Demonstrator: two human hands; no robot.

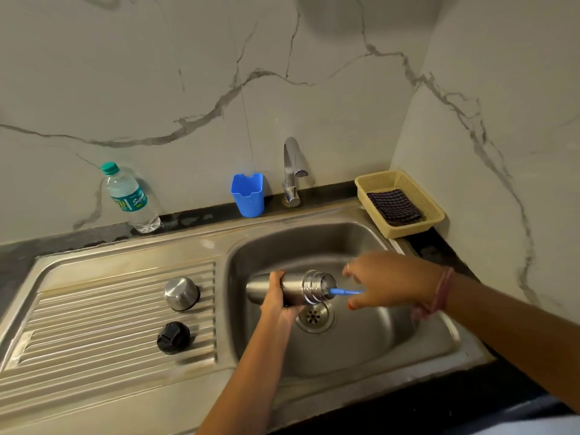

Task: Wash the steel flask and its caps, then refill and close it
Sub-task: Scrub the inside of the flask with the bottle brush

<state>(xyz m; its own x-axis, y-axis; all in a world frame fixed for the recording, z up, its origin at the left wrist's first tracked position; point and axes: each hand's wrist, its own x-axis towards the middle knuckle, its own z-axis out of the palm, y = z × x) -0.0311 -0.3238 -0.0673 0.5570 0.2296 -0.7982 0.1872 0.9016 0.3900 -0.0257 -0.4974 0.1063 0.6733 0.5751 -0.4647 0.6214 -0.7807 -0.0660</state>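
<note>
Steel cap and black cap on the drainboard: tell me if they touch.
Apart. The head view shows bare drainboard ridges between the steel cap and the black cap.

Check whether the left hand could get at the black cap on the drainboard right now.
Probably not without letting go: the left hand grips the steel flask over the sink basin. The black cap lies uncovered on the drainboard, with nothing between.

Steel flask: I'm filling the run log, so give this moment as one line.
stage: brushing inside | left hand: grips steel flask over sink | right hand: holds blue brush in mouth | caps: off
</note>
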